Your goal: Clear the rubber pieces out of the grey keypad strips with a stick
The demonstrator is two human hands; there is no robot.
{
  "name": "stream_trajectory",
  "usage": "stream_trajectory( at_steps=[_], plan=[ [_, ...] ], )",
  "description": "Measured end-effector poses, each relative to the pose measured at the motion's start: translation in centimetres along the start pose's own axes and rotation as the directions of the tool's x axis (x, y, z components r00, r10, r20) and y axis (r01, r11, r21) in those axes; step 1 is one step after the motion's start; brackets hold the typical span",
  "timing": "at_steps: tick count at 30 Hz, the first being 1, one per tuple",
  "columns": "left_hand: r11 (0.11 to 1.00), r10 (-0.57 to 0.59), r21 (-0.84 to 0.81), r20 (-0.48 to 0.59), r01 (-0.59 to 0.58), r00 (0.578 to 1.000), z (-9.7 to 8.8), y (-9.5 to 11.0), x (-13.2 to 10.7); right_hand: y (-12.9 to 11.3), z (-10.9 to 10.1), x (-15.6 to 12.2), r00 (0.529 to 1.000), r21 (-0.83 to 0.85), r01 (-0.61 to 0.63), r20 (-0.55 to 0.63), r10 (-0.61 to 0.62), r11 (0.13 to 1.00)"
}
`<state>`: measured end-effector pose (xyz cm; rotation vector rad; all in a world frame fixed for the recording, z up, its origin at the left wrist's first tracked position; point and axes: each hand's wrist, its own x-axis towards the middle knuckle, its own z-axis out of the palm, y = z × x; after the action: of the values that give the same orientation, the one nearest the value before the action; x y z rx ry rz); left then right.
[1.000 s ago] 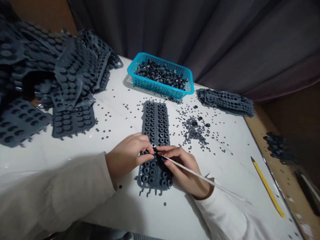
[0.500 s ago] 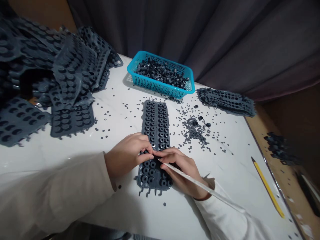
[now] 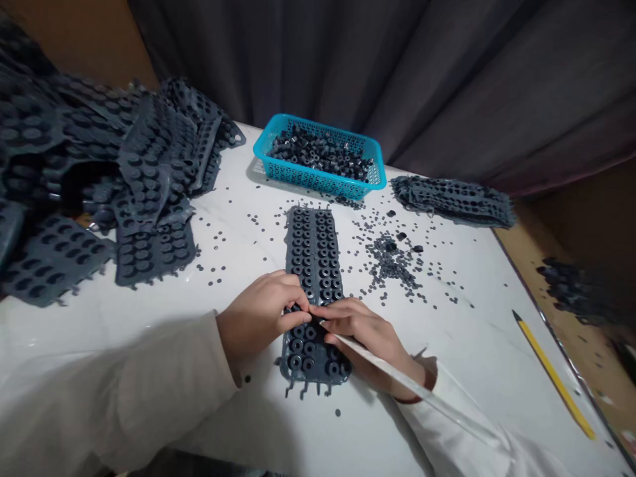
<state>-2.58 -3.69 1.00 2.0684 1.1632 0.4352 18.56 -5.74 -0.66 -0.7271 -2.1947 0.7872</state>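
Note:
A dark grey moulded rubber sheet [image 3: 314,265] with rows of ring-shaped rubber pieces lies flat on the white table, its long side running away from me. My left hand [image 3: 268,308] is closed in a pinch over the sheet's middle. What its fingertips hold, if anything, is hidden. My right hand [image 3: 365,334] meets it from the right, fingers closed round a long, thin, pale stick [image 3: 397,375] that slants back over my right forearm. The stick's front end is hidden among the fingers. Both hands' fingertips nearly touch above the rings.
A blue basket [image 3: 322,177] of small dark rubber pieces stands at the back. Piled rubber sheets [image 3: 154,159] fill the left. Small dark discs [image 3: 392,262] lie scattered right of the sheet. Stacked sheet strips [image 3: 454,201] and a yellow pencil-like tool [image 3: 554,374] are farther right.
The whole view has shifted slightly, so the table's things appear a little lower and the sheet farther right. Both hands keep their pinch at the same part of the sheet.

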Motion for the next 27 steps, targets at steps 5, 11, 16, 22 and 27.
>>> stream_trajectory(
  at_steps=[5, 11, 16, 22, 27],
  plan=[
    [1.000, -0.004, 0.017, 0.009, 0.004, 1.000, -0.06, 0.01, 0.10, -0.30, -0.09, 0.08, 0.997, 0.113, -0.073, -0.020, 0.076, 0.991],
    [1.000, 0.006, 0.021, 0.005, -0.006, 1.000, -0.01, -0.03, 0.04, -0.19, -0.13, 0.11, 0.997, 0.117, -0.080, -0.003, 0.081, 0.990],
    [1.000, 0.004, 0.015, 0.008, -0.004, 1.000, 0.00, 0.00, 0.06, -0.10, -0.13, 0.19, 0.998, 0.106, -0.065, 0.001, 0.066, 0.992],
    [1.000, 0.012, 0.019, 0.000, -0.012, 1.000, 0.02, 0.02, 0.04, -0.03, -0.04, 0.27, 0.999, 0.063, -0.039, 0.008, 0.038, 0.997],
    [1.000, 0.007, 0.029, -0.006, -0.007, 1.000, 0.15, -0.05, -0.09, -0.16, -0.02, 0.35, 1.000, 0.051, -0.024, 0.015, 0.023, 0.998]
  ],
)
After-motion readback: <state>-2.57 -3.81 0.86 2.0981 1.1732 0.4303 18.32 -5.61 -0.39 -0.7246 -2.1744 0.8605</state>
